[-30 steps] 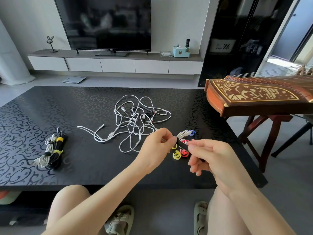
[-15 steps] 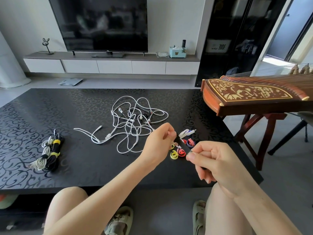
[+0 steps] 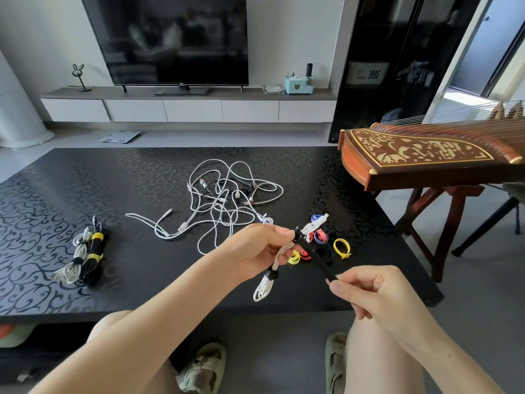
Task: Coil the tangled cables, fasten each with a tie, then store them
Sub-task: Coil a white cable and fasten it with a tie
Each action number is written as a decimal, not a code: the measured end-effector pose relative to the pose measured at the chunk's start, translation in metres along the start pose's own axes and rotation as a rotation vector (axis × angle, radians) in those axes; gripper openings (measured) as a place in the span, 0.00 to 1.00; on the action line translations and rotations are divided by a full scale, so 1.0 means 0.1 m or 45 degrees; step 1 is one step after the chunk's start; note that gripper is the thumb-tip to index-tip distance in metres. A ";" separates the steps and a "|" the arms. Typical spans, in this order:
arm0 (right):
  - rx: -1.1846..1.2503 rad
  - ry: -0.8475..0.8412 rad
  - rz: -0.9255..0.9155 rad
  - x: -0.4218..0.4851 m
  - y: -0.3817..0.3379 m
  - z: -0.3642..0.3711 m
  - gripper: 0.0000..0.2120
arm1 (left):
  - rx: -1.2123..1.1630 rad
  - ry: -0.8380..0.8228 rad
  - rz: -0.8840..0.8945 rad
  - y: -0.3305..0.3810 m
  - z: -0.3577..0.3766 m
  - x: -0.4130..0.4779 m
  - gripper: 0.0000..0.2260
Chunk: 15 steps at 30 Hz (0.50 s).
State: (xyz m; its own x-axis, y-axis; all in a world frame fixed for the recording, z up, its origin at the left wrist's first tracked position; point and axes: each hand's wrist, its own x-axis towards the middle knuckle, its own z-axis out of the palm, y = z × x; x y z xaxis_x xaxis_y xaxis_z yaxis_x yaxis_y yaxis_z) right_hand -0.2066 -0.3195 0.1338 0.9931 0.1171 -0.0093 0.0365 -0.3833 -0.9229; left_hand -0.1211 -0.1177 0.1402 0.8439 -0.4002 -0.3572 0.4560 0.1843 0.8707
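Cable-tidying at a living-room table: a person's left hand (image 3: 252, 251) grips a slim white coiled charging cable (image 3: 265, 285) in the air above the near right part of a black, scroll-patterned low table (image 3: 85, 194). Its fingers are curled round the bundle, with thumb and forefinger pinching it near its upper end. The right hand (image 3: 372, 291) pinches the free end of a black fabric tie strap (image 3: 314, 255) between thumb and forefinger, the other fingers curled in toward the palm.

The cable's long axis runs diagonally; its looped end hangs low and left, toward the person, and its plug end points up and right, toward the table's right edge. A short black band (image 3: 272, 275) already circles its lower part. The strap runs straight from the bundle at the left fingertips down and right to the right hand.

Both hands hang close to the table's front edge; bare legs and sandalled feet show below that edge. A small heap of coloured loop ties (image 3: 322, 237), red, pink, blue and yellow, lies on the tabletop behind the hands, near the right edge. A loose tangle of white cables (image 3: 224, 200) sprawls mid-table. Tied bundles of grey and black cables (image 3: 85, 257), banded in yellow, lie well apart at the left, with dark tabletop between them and the tangle. A carved wooden zither (image 3: 426, 157) on its stand sits just beside the table's far right corner.
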 end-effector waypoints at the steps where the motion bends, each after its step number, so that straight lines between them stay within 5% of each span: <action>1: 0.014 -0.016 0.027 -0.02 0.02 0.00 0.07 | -0.010 0.003 -0.018 0.01 0.00 0.00 0.14; 4: -0.045 -0.012 0.091 -0.06 0.10 0.01 0.12 | 0.086 0.010 -0.003 0.00 -0.01 -0.01 0.12; 9: -0.166 0.210 0.012 0.00 0.21 -0.04 0.04 | 0.425 0.034 0.154 -0.01 0.01 -0.05 0.07; 15: 0.350 -0.014 0.201 0.14 0.28 -0.03 0.14 | 0.622 -0.094 0.269 0.15 0.03 -0.15 0.07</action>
State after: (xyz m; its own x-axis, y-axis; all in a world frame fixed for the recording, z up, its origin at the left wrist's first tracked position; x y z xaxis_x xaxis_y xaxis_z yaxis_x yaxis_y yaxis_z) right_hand -0.1916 -0.3318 0.1087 0.9827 0.0865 -0.1637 -0.1512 -0.1359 -0.9791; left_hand -0.1277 -0.1117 0.1592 0.8727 -0.4653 -0.1480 0.0789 -0.1648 0.9832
